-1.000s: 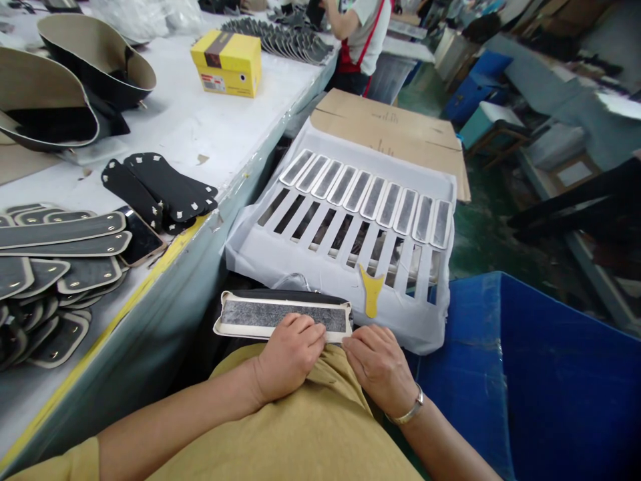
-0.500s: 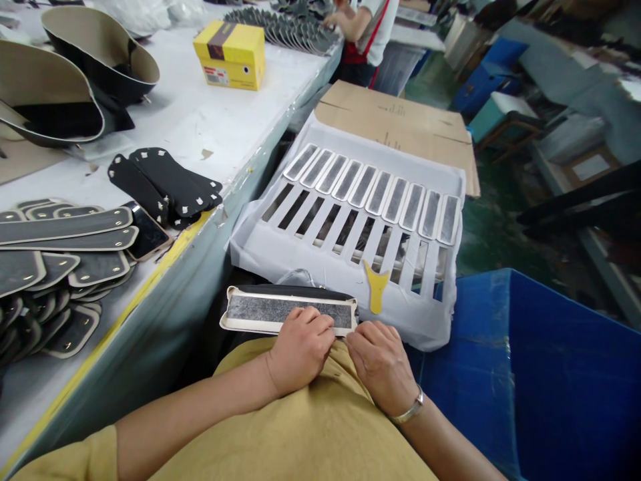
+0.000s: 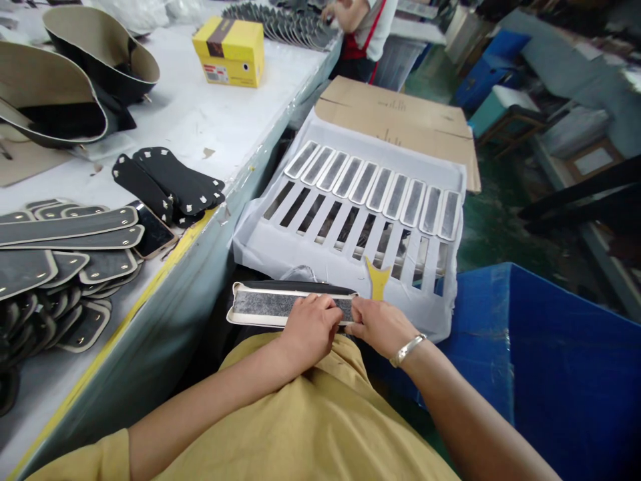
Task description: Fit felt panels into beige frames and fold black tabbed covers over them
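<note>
A long, narrow panel (image 3: 268, 304) with grey felt down its middle and cream edges lies in front of my body. A black part runs along its far side. My left hand (image 3: 313, 326) lies over the panel's right half with its fingers curled and closed on it. At the right end, my right hand (image 3: 380, 327) is pinched closed on the panel's edge; its fingertips are partly hidden. Just beyond that hand, a yellow Y-shaped piece (image 3: 377, 279) rests on the white-covered board (image 3: 300, 257). Similar grey, white-edged strips (image 3: 366, 184) stand in a row there.
Left, the table (image 3: 180, 120) bears black strips (image 3: 177, 184), a phone-like dark slab (image 3: 153, 230), stacked grey panels (image 3: 65, 230), a yellow box (image 3: 230, 52) and curved black shells (image 3: 103, 57). A blue bin (image 3: 565, 374) stands right. A co-worker (image 3: 360, 30) is at the back.
My right hand has moved up from the panel's near right corner to its right end. My left hand stays on the panel, which has tilted a little. The view has shifted slightly.
</note>
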The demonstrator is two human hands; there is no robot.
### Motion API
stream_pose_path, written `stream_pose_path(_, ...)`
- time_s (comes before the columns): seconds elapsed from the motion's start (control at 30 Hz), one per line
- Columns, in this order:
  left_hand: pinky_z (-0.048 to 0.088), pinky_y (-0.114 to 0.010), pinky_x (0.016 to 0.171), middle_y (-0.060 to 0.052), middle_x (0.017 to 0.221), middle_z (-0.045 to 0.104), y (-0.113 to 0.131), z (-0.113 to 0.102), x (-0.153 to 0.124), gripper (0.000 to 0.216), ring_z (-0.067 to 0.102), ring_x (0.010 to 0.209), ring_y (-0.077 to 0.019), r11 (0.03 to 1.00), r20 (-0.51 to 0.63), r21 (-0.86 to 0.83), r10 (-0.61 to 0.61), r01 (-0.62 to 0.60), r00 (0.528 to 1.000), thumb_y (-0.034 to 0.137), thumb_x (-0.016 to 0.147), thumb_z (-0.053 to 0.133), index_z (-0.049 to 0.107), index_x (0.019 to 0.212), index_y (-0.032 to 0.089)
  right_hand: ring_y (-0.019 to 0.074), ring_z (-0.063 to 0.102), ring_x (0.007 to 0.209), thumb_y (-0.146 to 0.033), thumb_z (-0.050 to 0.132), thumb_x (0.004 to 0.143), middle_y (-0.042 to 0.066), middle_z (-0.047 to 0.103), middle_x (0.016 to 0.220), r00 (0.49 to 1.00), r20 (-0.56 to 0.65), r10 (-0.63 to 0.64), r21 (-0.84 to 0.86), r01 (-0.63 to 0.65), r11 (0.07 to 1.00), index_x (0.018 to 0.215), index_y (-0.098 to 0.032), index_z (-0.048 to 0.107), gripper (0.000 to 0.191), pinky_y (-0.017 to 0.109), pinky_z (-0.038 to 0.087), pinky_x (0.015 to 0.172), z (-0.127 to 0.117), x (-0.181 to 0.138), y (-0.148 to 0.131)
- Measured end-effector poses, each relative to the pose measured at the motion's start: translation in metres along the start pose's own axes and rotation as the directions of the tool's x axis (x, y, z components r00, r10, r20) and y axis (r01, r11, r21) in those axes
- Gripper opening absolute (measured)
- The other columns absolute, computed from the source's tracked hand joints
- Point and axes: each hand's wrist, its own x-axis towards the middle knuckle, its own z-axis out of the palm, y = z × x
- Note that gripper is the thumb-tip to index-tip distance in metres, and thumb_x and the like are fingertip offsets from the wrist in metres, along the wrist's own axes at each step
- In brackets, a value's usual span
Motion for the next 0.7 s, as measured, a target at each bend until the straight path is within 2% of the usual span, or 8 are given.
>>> stream_pose_path(0.1, 0.036, -0.030, 0.065, -0.002, 0.083, 0.058, -0.001, -0.001, 0.001, 0.008, 0.050, 0.078, -0.0175, 1.000, -0.004, 0.010, -0.007, 0.007, 1.000, 0.016, 0.077, 0.054, 0.058, 0.071, 0.020, 0.0154, 0.050, 0.055, -0.031, 0.064, 0.070, 0.000, 0.054, 0.056, 0.999, 0.035, 0.015, 0.002, -0.015, 1.000, 0.064, -0.021, 0.051, 0.018, 0.026, 0.022, 0.049, -0.006, -0.003, -0.002)
stream_pose_path(0.2, 0.036, -0.029, 0.065, -0.001, 0.079, 0.058, -0.004, -0.002, -0.001, 0.007, 0.050, 0.075, -0.0169, 1.000, 0.000, 0.004, -0.005, 0.005, 1.000, 0.018, 0.076, 0.055, 0.058, 0.070, 0.020, 0.0149, 0.051, 0.058, -0.031, 0.056, 0.080, 0.001, 0.056, 0.060, 0.979, -0.206, 0.014, 0.026, -0.008, 1.000, 0.067, -0.020, 0.054, 0.017, 0.027, 0.028, 0.053, 0.009, -0.024, -0.006)
stream_pose_path(0.27, 0.038, -0.029, 0.068, -0.001, 0.080, 0.058, -0.007, -0.002, -0.002, 0.006, 0.051, 0.076, -0.0168, 1.000, -0.001, -0.020, 0.005, -0.005, 1.000, 0.020, 0.076, 0.057, 0.059, 0.071, 0.020, 0.0151, 0.053, 0.066, -0.028, 0.044, 0.089, 0.004, 0.059, 0.069, 0.892, -0.449, -0.057, 0.041, 0.084, 0.996, 0.075, -0.019, 0.058, 0.021, 0.028, 0.035, 0.063, 0.032, -0.043, -0.008)
stream_pose_path(0.33, 0.039, -0.029, 0.071, -0.001, 0.082, 0.059, -0.010, -0.001, -0.004, 0.005, 0.052, 0.077, -0.0168, 0.999, -0.007, -0.044, 0.018, -0.018, 1.000, 0.021, 0.076, 0.058, 0.060, 0.071, 0.019, 0.0164, 0.054, 0.076, -0.021, 0.039, 0.091, 0.007, 0.062, 0.082, 0.785, -0.595, -0.173, -0.016, 0.204, 0.979, 0.093, -0.017, 0.061, 0.023, 0.030, 0.038, 0.072, 0.061, -0.057, -0.010)
stream_pose_path(0.4, 0.040, -0.030, 0.073, -0.001, 0.083, 0.059, -0.011, 0.001, -0.004, 0.005, 0.053, 0.079, -0.0167, 0.998, -0.015, -0.055, 0.025, -0.025, 1.000, 0.020, 0.075, 0.058, 0.060, 0.071, 0.019, 0.0183, 0.053, 0.084, -0.014, 0.039, 0.090, 0.009, 0.062, 0.095, 0.727, -0.637, -0.257, -0.108, 0.246, 0.963, 0.111, -0.014, 0.057, 0.028, 0.032, 0.038, 0.077, 0.086, -0.064, -0.011)
stream_pose_path(0.5, 0.041, -0.030, 0.073, -0.001, 0.082, 0.059, -0.010, 0.003, -0.002, 0.006, 0.053, 0.078, -0.0168, 0.998, -0.023, -0.059, 0.022, -0.024, 0.999, 0.018, 0.075, 0.058, 0.060, 0.070, 0.018, 0.0213, 0.050, 0.092, -0.008, 0.038, 0.088, 0.012, 0.060, 0.102, 0.694, -0.648, -0.313, -0.225, 0.217, 0.950, 0.123, -0.009, 0.050, 0.037, 0.035, 0.038, 0.081, 0.105, -0.063, -0.013)
stream_pose_path(0.6, 0.042, -0.029, 0.075, -0.001, 0.082, 0.060, -0.012, 0.002, -0.003, 0.008, 0.054, 0.078, -0.0165, 0.994, -0.023, -0.100, 0.044, -0.046, 0.999, 0.016, 0.075, 0.058, 0.061, 0.068, 0.018, 0.0229, 0.049, 0.094, -0.008, 0.039, 0.087, 0.013, 0.060, 0.100, 0.663, -0.660, -0.353, -0.323, 0.174, 0.930, 0.121, -0.007, 0.052, 0.037, 0.036, 0.039, 0.078, 0.103, -0.059, -0.016)
stream_pose_path(0.7, 0.041, -0.027, 0.083, -0.004, 0.096, 0.059, -0.020, -0.006, -0.015, 0.009, 0.054, 0.089, -0.0159, 0.977, -0.077, -0.194, 0.079, -0.092, 0.994, 0.015, 0.077, 0.058, 0.065, 0.082, 0.018, 0.0239, 0.048, 0.098, -0.009, 0.041, 0.086, 0.013, 0.060, 0.104, 0.633, -0.658, -0.407, -0.389, 0.178, 0.904, 0.118, -0.007, 0.055, 0.035, 0.037, 0.038, 0.079, 0.094, -0.057, -0.016)
